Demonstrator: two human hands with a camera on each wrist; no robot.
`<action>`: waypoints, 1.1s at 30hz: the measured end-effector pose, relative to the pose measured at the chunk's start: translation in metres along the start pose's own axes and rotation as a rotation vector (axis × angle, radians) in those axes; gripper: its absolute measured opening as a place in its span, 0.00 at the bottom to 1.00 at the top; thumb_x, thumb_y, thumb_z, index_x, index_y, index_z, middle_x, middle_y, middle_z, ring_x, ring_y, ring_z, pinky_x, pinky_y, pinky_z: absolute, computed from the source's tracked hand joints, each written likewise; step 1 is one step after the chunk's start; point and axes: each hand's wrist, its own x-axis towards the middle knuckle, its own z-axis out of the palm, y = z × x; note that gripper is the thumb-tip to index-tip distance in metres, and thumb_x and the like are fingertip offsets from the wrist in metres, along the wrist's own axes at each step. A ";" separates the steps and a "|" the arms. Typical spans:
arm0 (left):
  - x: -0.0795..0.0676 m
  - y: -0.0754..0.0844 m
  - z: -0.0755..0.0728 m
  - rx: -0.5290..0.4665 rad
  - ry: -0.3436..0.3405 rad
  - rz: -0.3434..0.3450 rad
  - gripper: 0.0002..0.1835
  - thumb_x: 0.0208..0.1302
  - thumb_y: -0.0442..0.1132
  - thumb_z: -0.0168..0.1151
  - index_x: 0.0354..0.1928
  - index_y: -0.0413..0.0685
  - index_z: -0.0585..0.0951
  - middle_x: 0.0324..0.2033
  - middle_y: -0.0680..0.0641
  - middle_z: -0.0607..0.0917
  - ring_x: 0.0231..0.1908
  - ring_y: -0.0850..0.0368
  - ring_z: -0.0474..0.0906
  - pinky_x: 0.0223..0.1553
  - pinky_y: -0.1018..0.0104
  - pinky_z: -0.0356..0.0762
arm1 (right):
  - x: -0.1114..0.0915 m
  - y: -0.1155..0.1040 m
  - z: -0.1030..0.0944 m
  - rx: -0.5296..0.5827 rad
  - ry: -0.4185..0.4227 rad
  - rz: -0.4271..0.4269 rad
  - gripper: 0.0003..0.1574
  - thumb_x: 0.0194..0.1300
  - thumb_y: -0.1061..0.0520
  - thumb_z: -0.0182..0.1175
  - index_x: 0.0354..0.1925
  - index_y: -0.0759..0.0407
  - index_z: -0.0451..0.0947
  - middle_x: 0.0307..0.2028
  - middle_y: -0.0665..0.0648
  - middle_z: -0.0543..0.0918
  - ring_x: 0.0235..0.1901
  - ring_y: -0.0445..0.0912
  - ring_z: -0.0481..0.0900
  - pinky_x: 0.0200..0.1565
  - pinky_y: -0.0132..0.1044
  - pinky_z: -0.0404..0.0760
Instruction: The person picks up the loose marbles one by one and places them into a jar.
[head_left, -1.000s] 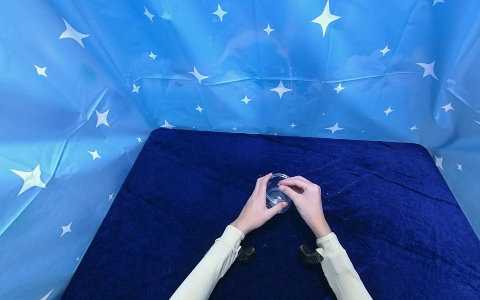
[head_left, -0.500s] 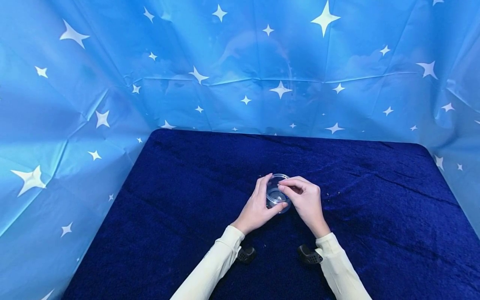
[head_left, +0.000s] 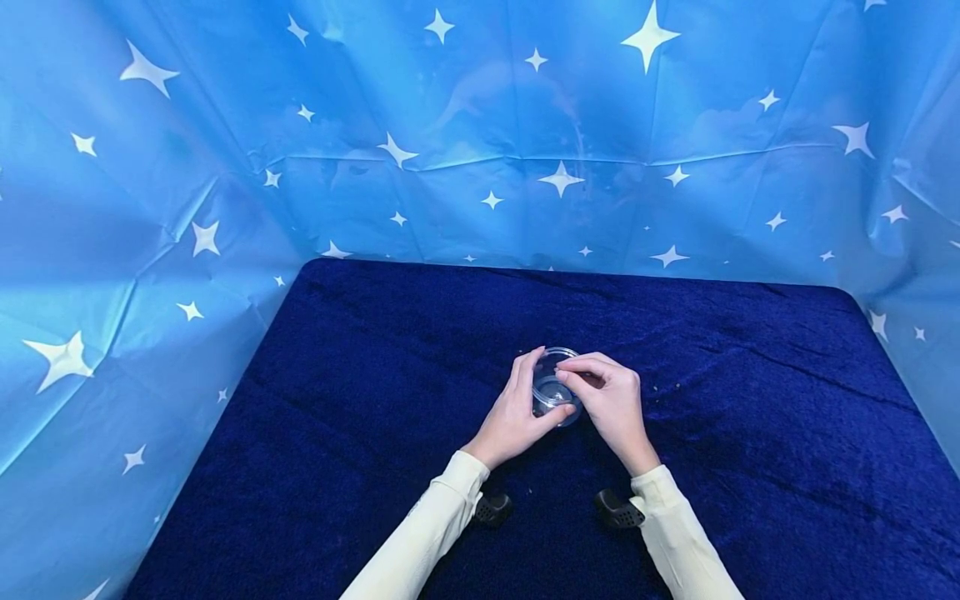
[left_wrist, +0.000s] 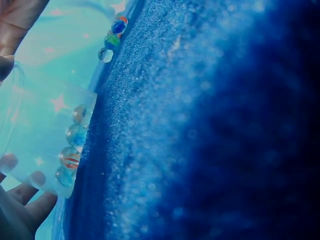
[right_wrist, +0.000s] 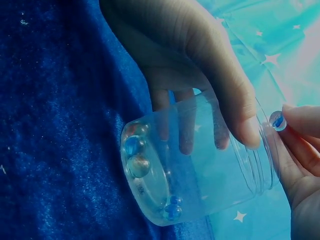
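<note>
My left hand (head_left: 517, 417) grips a clear plastic jar (head_left: 556, 398), its thumb on the near side and its fingers around the far side. In the right wrist view the jar's wall (right_wrist: 215, 185) is see-through and several glass marbles (right_wrist: 138, 165) lie on its bottom. At the jar's mouth my right hand (head_left: 611, 400) pinches a clear marble with a blue swirl (right_wrist: 278, 121) between thumb and fingertip. From the left wrist the jar's marbles (left_wrist: 70, 158) show orange and blue swirls. More marbles (left_wrist: 112, 41) appear beside the jar; the right hand likely covers them in the head view.
A dark blue velvet cloth (head_left: 375, 400) covers the table, with small specks (head_left: 677, 385) to the right of the hands. Blue curtains with white stars (head_left: 480, 167) stand behind and at both sides. A black wrist device (head_left: 492, 509) hangs at each cuff.
</note>
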 end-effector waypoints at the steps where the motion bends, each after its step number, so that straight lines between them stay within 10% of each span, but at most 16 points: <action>1: 0.000 0.000 0.000 0.001 0.002 0.001 0.49 0.63 0.48 0.75 0.77 0.39 0.57 0.69 0.40 0.67 0.67 0.44 0.71 0.68 0.50 0.69 | 0.000 0.000 0.000 -0.004 0.001 0.000 0.05 0.60 0.70 0.73 0.36 0.66 0.90 0.37 0.61 0.89 0.39 0.46 0.86 0.42 0.22 0.80; 33: -0.001 0.000 0.000 0.012 0.015 0.020 0.48 0.63 0.47 0.74 0.76 0.38 0.58 0.68 0.38 0.68 0.66 0.40 0.71 0.67 0.48 0.69 | -0.001 0.000 0.000 0.039 -0.018 0.005 0.03 0.61 0.70 0.72 0.36 0.68 0.89 0.36 0.62 0.89 0.38 0.41 0.84 0.42 0.23 0.81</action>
